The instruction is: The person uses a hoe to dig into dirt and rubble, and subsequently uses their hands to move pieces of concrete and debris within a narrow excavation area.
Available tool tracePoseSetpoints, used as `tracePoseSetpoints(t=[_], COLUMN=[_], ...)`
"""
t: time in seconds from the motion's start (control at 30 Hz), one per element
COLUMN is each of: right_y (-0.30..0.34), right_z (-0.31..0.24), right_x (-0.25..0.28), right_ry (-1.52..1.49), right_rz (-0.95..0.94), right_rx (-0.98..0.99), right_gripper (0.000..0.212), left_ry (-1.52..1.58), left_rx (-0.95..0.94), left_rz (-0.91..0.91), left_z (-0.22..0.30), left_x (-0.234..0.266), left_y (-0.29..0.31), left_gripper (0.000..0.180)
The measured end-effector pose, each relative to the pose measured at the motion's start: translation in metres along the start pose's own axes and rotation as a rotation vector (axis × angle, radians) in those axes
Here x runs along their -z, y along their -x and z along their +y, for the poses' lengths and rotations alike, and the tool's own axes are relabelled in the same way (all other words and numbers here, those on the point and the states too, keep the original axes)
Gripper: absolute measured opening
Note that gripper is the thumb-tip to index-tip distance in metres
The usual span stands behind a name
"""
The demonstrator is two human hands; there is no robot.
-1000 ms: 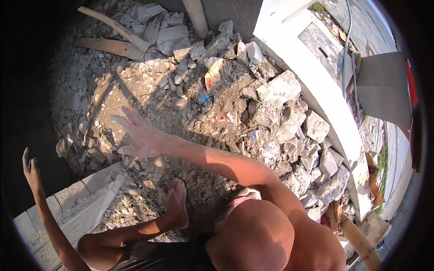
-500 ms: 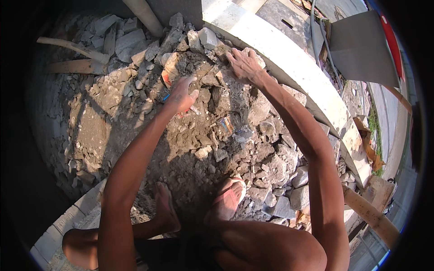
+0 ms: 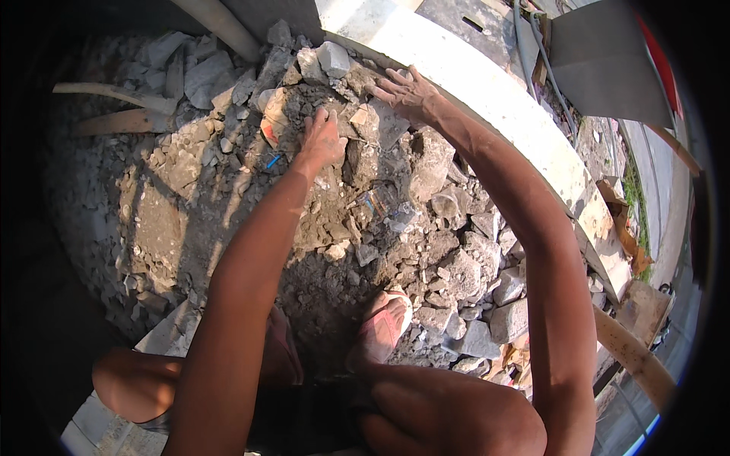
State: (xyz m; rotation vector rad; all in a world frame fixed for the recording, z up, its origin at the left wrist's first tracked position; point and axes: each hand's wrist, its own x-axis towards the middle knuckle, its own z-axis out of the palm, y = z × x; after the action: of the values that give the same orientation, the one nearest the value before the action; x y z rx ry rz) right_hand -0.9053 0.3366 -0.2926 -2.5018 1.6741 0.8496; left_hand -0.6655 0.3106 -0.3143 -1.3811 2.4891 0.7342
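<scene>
Two bare hands down in the rubble, with plenty of broken concrete left

Judging by how things lie, the work looks far from finished. Loose rubble (image 3: 312, 228) spreads around the person's feet, and larger concrete chunks (image 3: 462, 273) lie piled along the inner side of the white concrete wall (image 3: 471, 95). No piece is visibly lifted off the heap, so nothing shows as completed at this spot.

The left hand (image 3: 322, 141) reaches forward with its fingers bent and thumb set apart; whether it grips anything is impossible to tell. The right hand (image 3: 409, 99) is unclenched, fingers spread over the stones beside the wall, with a flat grey slab (image 3: 391, 128) just below it. Between the hands sits a pale, angular concrete piece (image 3: 363, 120), apparently not held by either.

Mixed into the debris are a blue plastic stick (image 3: 273, 161) near the left wrist and, farther left, two timber pieces (image 3: 114, 121).
</scene>
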Motion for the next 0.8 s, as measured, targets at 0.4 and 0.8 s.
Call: tracePoseSetpoints(t=[0.4, 0.8], right_y=[0.156, 0.277], right_z=[-0.048, -0.124], right_x=[0.022, -0.053], right_ry=[-0.503, -0.779], right_rz=[0.234, 0.049], right_rx=[-0.438, -0.660], right_gripper=[0.130, 0.125], left_ry=[0.597, 0.657], left_rx=[0.364, 0.488], left_rz=[0.253, 0.135], left_z=[0.006, 0.095], left_x=[-0.083, -0.039], left_y=[0.082, 0.045], left_gripper=[0.074, 0.078])
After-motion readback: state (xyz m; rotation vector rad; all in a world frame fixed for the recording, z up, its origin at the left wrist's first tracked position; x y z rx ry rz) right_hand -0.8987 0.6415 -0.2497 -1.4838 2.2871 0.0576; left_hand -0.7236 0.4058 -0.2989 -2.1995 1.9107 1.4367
